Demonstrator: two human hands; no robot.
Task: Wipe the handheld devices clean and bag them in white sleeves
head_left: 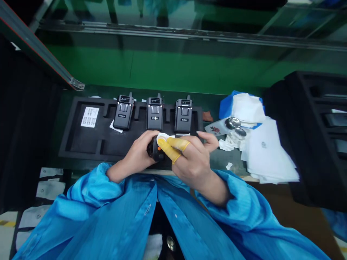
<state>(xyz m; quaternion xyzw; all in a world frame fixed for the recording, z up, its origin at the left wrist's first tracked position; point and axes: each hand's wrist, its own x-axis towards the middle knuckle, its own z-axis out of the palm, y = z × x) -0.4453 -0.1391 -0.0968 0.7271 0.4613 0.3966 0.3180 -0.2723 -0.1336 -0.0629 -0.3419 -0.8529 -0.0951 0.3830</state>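
Note:
My left hand (138,153) is closed around a black walkie-talkie (157,154) with a small orange button, held near the front edge of the bench. Two fingers of my right hand (193,159) wear yellow finger cots and press a white wipe (162,136) against that walkie-talkie's end. Just beyond my hands, three more walkie-talkies stand in a row on a black foam tray: a left one (123,112), a middle one (154,113) and a right one (183,116). Each has a belt clip and a "Riton" label facing me.
The black foam tray (78,153) also carries a white label sheet (90,117). To the right are a blue box (226,105) of white wipes, a clear bottle (217,129), crumpled wipes (233,142) and white bags (271,155). Black foam trays (300,144) are stacked far right.

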